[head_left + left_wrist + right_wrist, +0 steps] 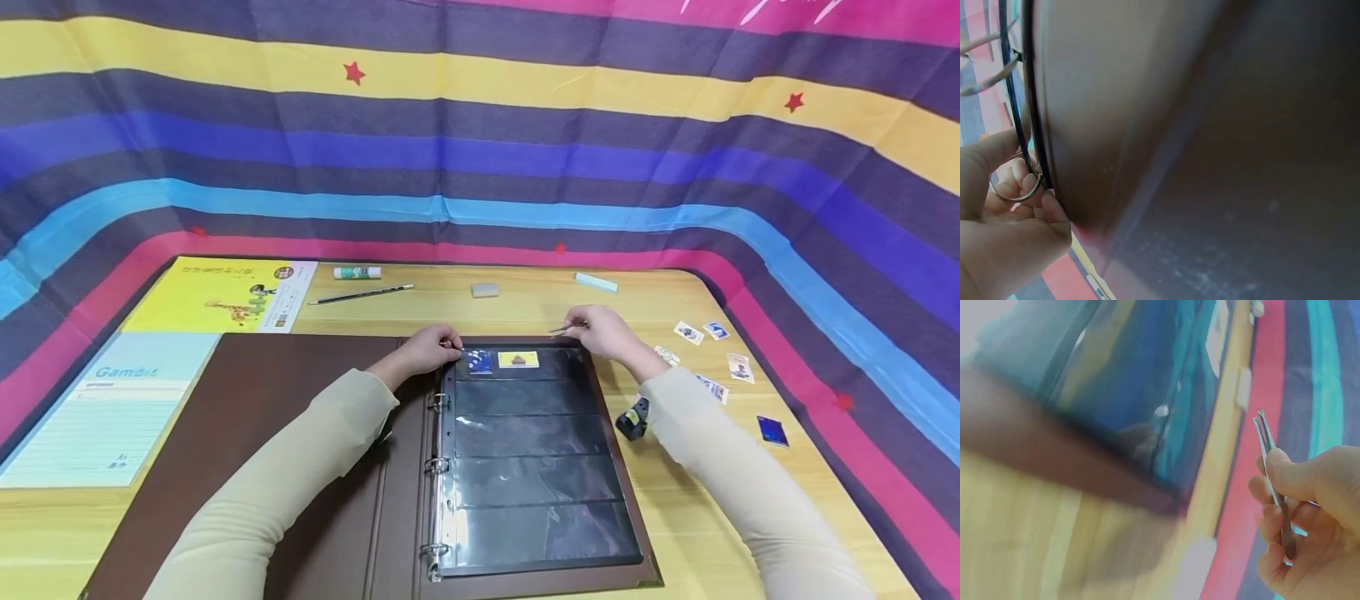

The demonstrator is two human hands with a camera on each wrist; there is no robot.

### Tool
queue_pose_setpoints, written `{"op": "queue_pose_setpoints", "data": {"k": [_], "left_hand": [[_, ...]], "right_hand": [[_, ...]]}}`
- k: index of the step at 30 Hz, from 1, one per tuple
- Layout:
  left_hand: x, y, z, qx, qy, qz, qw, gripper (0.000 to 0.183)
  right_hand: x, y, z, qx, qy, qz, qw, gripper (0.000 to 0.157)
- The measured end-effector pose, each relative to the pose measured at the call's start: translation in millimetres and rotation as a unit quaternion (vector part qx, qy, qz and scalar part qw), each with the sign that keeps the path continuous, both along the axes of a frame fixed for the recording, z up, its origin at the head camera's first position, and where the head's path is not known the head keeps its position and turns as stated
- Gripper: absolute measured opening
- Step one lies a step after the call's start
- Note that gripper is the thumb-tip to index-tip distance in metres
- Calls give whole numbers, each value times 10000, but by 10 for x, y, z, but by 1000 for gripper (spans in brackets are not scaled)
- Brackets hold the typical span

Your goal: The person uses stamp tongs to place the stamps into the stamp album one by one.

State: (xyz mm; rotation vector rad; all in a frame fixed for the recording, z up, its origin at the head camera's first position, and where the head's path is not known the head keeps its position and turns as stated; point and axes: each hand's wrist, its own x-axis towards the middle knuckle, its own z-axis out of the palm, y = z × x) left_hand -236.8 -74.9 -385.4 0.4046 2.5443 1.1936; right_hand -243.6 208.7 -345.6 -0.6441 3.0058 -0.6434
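Stamp album [281, 367] lies open on the wooden table [517, 304] in front of you, its brown cover spread to the left and a black page [528, 437] of clear pockets held by metal rings [437, 465] on its right half. In the page's top row you have a blue stamp [480, 362] near the ring side and, just beside it, a yellow stamp [518, 359]. Your left hand [425, 350] is at the album's top ring, by the page's upper inner corner, thumb and fingers bent; you cannot tell from these views whether they pinch the page. Your right hand [602, 332] is at the album's upper right corner, thumb and fingers pinching metal tweezers [1285, 528], whose tips stand slightly apart and, in the head view, point left along the album's top edge. To the right of the album you have several loose stamps [740, 367] scattered, a dark blue one lying nearest you. Beyond the album's far edge are a glue stick [357, 272], a pencil [362, 295], an eraser [485, 290] and a pale blue strip [596, 282]. A yellow book [202, 292] lies beyond the album's left cover, and a pale notebook [97, 417] sits to that cover's left.
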Motion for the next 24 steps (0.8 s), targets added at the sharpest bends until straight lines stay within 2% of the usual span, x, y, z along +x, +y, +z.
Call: {"op": "queue_pose_setpoints", "data": {"k": [3, 8, 12, 15, 20, 24], "left_hand": [[11, -6, 16, -24, -2, -9, 10000, 8], [20, -2, 24, 23, 18, -52, 10000, 8], [18, -2, 13, 24, 47, -55, 10000, 7], [13, 1, 7, 15, 32, -21, 10000, 7], [6, 0, 1, 32, -24, 15, 10000, 7], [5, 5, -6, 13, 1, 12, 10000, 7]], "right_hand": [[59, 239, 37, -171, 38, -203, 9996, 6], [199, 699, 47, -207, -153, -782, 9966, 12], [302, 1063, -2, -241, -189, -1119, 9932, 16], [357, 1308, -62, -283, -84, -1201, 9923, 16], [394, 1603, -158, 31, -123, -1415, 9899, 12], [407, 1728, -207, 244, -247, -1677, 9852, 9]]}}
